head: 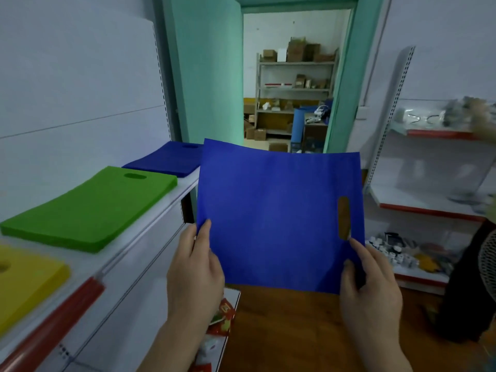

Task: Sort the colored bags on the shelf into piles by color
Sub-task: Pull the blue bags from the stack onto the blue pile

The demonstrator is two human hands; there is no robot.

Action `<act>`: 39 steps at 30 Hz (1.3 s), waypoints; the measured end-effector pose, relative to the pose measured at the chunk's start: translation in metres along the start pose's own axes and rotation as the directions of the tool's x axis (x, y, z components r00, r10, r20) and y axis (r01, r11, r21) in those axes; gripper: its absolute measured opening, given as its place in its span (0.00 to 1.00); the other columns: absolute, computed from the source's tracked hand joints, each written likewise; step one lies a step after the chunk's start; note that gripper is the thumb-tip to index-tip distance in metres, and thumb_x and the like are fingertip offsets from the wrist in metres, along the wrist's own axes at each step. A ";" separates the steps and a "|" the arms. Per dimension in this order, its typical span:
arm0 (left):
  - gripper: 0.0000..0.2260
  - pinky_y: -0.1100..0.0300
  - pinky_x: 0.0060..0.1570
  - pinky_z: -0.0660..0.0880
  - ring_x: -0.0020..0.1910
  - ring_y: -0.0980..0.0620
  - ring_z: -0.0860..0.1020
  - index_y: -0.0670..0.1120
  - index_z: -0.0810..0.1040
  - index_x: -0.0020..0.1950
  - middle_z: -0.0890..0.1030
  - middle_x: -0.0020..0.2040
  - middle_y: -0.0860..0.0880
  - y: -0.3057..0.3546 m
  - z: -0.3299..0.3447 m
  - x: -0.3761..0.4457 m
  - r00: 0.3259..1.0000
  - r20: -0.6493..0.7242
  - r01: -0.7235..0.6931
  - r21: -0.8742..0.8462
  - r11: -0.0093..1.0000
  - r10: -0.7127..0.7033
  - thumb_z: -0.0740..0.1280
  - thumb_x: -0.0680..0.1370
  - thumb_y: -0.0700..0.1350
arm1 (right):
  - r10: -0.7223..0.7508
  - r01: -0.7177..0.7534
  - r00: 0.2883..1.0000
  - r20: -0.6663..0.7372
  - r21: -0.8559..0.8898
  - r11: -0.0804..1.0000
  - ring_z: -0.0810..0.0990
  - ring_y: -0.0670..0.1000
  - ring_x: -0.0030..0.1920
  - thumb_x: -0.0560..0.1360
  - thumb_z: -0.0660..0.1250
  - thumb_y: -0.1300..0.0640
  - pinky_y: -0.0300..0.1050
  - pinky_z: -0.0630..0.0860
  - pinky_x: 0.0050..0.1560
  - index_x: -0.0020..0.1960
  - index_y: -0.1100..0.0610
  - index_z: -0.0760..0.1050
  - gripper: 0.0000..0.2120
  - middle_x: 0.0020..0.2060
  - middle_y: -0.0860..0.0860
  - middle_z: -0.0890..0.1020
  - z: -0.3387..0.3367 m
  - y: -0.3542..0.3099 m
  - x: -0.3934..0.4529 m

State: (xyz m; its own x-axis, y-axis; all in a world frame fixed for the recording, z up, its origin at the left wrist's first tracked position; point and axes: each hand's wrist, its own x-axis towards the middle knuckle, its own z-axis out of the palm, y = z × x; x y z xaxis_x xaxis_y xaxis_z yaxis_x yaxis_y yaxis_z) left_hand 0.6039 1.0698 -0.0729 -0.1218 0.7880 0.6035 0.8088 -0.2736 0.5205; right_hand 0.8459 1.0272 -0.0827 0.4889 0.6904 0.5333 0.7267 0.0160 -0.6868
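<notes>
- A person holds a blue bag (279, 218) flat and upright in the middle of the frame, its cut-out handle slot turned to the right edge.
- The left hand (194, 267) pinches the bag's lower left corner, thumb on the front face.
- The right hand (371, 280) pinches the lower right corner just below the slot, thumb on the front and fingers curled behind.
- On the white shelf (150, 210) at the left of the frame lie three piles, set apart: a blue pile (166, 159) farthest back, a green pile (91, 208) in the middle, and a yellow pile (26, 283) at the lower left edge.
- Behind the held bag, in the upper centre, an open teal doorway (343, 76) shows a storeroom rack with cardboard boxes (295, 52).
- At the right stands another shelf unit (429, 202) with small goods, blurred.
</notes>
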 end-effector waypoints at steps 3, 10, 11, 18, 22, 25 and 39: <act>0.23 0.60 0.43 0.71 0.54 0.49 0.76 0.45 0.68 0.74 0.68 0.70 0.49 0.006 0.038 0.040 0.998 -0.008 0.060 0.047 0.997 -0.059 0.60 0.79 0.37 | -0.038 0.037 0.999 0.021 0.018 0.999 0.73 0.49 0.60 0.78 0.64 0.60 0.44 0.72 0.56 0.70 0.55 0.71 0.20 0.63 0.49 0.74 0.028 0.015 0.054; 0.23 0.59 0.41 0.73 0.54 0.46 0.78 0.42 0.71 0.71 0.71 0.68 0.46 -0.006 0.099 0.113 0.992 -0.093 0.097 0.133 0.986 -0.085 0.65 0.76 0.34 | -0.136 0.129 0.989 0.063 0.103 0.986 0.72 0.45 0.58 0.78 0.64 0.62 0.41 0.69 0.55 0.68 0.57 0.73 0.19 0.63 0.50 0.74 0.104 0.028 0.155; 0.23 0.60 0.40 0.72 0.53 0.45 0.78 0.41 0.72 0.70 0.72 0.67 0.44 -0.012 0.105 0.123 0.990 -0.114 0.094 0.146 0.985 -0.078 0.66 0.75 0.33 | -0.154 0.144 0.985 0.074 0.123 0.982 0.72 0.45 0.58 0.78 0.64 0.62 0.41 0.70 0.54 0.68 0.57 0.73 0.19 0.62 0.49 0.74 0.118 0.028 0.166; 0.24 0.61 0.39 0.72 0.51 0.48 0.78 0.41 0.70 0.71 0.68 0.68 0.46 -0.060 0.147 0.203 0.959 -0.270 0.130 0.157 0.979 -0.084 0.66 0.75 0.32 | -0.251 0.221 0.959 0.135 0.203 0.954 0.74 0.47 0.56 0.78 0.64 0.64 0.42 0.72 0.54 0.67 0.58 0.74 0.18 0.61 0.51 0.76 0.228 0.013 0.243; 0.23 0.61 0.41 0.72 0.51 0.49 0.77 0.40 0.70 0.71 0.68 0.68 0.45 -0.083 0.164 0.252 0.938 -0.318 0.194 0.158 0.968 -0.137 0.65 0.75 0.32 | -0.305 0.259 0.940 0.154 0.262 0.930 0.71 0.43 0.55 0.78 0.63 0.64 0.40 0.70 0.55 0.67 0.58 0.74 0.18 0.60 0.49 0.76 0.286 -0.009 0.288; 0.23 0.62 0.42 0.72 0.50 0.52 0.76 0.40 0.71 0.71 0.69 0.68 0.45 -0.098 0.170 0.283 0.915 -0.364 0.250 0.178 0.952 -0.173 0.66 0.76 0.33 | -0.345 0.287 0.925 0.158 0.304 0.908 0.74 0.47 0.57 0.78 0.63 0.64 0.40 0.69 0.55 0.66 0.58 0.75 0.17 0.61 0.50 0.77 0.327 -0.024 0.317; 0.23 0.58 0.43 0.75 0.50 0.46 0.77 0.39 0.72 0.70 0.71 0.66 0.43 -0.155 0.189 0.354 0.761 -0.563 0.591 0.398 0.702 -0.322 0.67 0.74 0.37 | -0.558 0.275 0.772 0.303 0.633 0.723 0.73 0.46 0.53 0.79 0.61 0.63 0.42 0.72 0.56 0.66 0.58 0.75 0.16 0.62 0.51 0.76 0.518 -0.105 0.397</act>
State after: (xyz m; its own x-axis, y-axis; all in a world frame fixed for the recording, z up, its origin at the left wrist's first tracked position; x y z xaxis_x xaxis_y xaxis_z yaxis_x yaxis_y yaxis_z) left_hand 0.5443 1.4952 -0.0542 -0.6767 0.3773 0.6322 0.7248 0.4925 0.4818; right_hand 0.7134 1.6743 -0.0544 -0.1747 0.7434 0.6456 0.3543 0.6592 -0.6632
